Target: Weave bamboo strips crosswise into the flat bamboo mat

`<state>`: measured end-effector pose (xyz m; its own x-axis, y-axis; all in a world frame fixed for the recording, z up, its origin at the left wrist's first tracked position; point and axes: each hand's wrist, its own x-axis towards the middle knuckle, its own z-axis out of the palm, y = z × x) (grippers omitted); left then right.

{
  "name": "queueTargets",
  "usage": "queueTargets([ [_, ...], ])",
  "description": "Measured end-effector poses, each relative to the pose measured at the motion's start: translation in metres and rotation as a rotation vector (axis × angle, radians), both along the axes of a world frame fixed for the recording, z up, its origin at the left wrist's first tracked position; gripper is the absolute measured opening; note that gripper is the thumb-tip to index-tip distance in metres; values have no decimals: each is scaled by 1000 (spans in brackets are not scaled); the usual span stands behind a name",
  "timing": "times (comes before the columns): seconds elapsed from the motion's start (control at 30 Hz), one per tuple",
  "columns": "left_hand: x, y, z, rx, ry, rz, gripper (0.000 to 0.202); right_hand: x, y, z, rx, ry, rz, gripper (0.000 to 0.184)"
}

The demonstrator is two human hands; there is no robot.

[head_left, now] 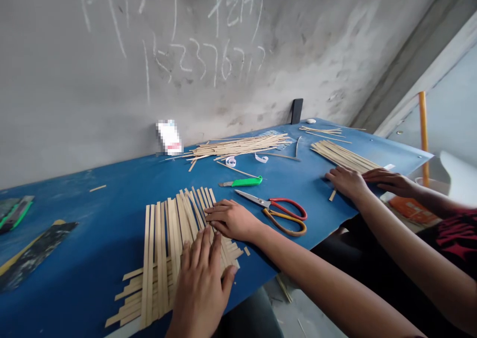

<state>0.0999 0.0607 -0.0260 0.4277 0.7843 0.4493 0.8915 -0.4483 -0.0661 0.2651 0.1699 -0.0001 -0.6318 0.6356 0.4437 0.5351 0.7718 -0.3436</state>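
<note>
A mat of woven pale bamboo strips [160, 258] lies on the blue table [93, 258] near its front edge. My left hand [201, 283] rests flat on the mat's right part, fingers stretched out and holding nothing. My right hand [233, 219] lies just beyond it, at the mat's upper right corner. Its fingers are drawn together on a slanted bamboo strip [197, 206] of the mat.
Red-handled scissors [283, 212] and a green utility knife [242, 182] lie right of the mat. Loose strip bundles [242, 145] [345, 155] lie further back. Another person's two hands [348, 181] [389, 180] rest at the right edge. Another cutter [15, 211] and a dark flat tool [33, 253] lie at left.
</note>
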Motion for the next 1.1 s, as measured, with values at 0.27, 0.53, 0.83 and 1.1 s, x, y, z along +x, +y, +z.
queueTargets([
  [0.27,1,-4,5,-64,5,9,59,0,1,-6,-55,105,-10,33],
  [0.53,3,-6,9,-152,-30,22,59,1,-1,-9,-12,124,41,38],
  [0.83,3,-6,5,-137,-27,44,58,-1,-2,-6,-5,64,12,30],
  [1.1,2,-7,6,-98,14,38,59,1,-1,-4,-11,98,3,24],
])
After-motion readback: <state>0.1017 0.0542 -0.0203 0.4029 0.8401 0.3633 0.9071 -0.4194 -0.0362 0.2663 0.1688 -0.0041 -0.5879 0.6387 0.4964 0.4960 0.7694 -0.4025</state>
